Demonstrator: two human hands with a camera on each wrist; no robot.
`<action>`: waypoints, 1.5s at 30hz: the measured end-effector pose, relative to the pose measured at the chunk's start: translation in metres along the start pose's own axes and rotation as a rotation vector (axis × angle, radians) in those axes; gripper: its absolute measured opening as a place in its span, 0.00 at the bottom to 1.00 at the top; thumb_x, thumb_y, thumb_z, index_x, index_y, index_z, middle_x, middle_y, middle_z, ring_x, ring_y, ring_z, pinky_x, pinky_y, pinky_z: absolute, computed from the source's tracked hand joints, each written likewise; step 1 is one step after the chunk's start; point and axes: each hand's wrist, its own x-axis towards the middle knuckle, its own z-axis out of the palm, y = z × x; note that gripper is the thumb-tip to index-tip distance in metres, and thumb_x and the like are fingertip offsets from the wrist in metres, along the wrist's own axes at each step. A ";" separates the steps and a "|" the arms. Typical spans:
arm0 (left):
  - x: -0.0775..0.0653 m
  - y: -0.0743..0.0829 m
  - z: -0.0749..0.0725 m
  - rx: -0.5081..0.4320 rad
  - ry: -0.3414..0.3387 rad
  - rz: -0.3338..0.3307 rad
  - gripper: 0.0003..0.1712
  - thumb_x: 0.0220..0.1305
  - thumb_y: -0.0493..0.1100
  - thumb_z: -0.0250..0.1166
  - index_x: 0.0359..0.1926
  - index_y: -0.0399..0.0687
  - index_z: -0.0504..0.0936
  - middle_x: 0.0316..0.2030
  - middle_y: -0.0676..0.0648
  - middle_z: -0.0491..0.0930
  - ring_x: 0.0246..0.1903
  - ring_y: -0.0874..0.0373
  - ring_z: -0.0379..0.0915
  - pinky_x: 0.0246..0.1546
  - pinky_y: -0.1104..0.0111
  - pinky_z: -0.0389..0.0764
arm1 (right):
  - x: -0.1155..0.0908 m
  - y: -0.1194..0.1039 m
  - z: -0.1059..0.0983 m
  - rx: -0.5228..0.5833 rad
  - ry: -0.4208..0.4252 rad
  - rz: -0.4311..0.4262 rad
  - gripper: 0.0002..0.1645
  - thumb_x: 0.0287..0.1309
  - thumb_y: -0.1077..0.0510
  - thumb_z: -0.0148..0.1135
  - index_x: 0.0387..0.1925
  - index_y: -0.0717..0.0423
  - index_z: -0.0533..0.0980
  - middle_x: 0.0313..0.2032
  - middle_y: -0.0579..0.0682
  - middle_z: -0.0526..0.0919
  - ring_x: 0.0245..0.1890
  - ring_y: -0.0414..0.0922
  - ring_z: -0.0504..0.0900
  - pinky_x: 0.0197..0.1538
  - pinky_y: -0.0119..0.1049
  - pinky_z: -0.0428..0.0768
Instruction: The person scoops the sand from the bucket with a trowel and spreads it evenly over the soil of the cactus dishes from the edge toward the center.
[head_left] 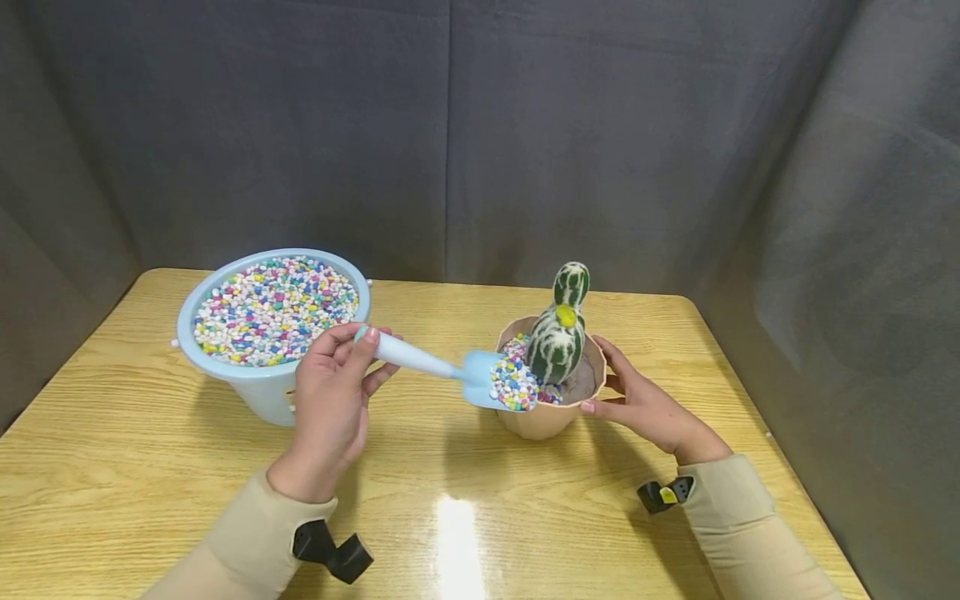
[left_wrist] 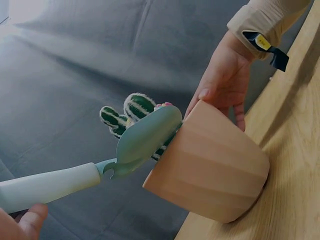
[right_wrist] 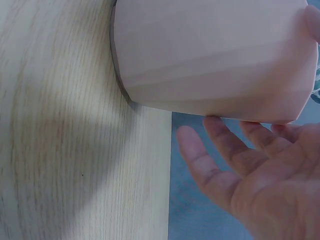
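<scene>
My left hand (head_left: 333, 396) grips the pale handle of a light-blue garden trowel (head_left: 412, 357), thumb on top. Its blade tips over the left rim of a peach faceted plant pot (left_wrist: 210, 160) and carries colorful pebbles (head_left: 513, 385). In the pot stands a fuzzy, white-striped green cactus (head_left: 556, 348) with a yellow flower. Pebbles lie on the pot's left side, while grey filling (head_left: 581, 383) shows on its right. My right hand (head_left: 648, 414) holds the pot from the right, thumb at the near rim and fingers (right_wrist: 230, 145) along its side.
A light-blue bucket (head_left: 258, 392) full of colorful pebbles stands at the left of the wooden table (head_left: 420, 533). Dark grey cloth (head_left: 300, 125) hangs behind the table and along its sides.
</scene>
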 end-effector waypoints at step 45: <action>-0.010 -0.007 0.016 0.044 -0.011 -0.012 0.03 0.75 0.30 0.60 0.46 0.35 0.74 0.37 0.49 0.84 0.40 0.60 0.83 0.42 0.68 0.88 | -0.005 -0.015 0.008 -0.047 0.034 0.038 0.58 0.68 0.54 0.68 0.82 0.54 0.39 0.78 0.67 0.44 0.68 0.67 0.67 0.66 0.57 0.75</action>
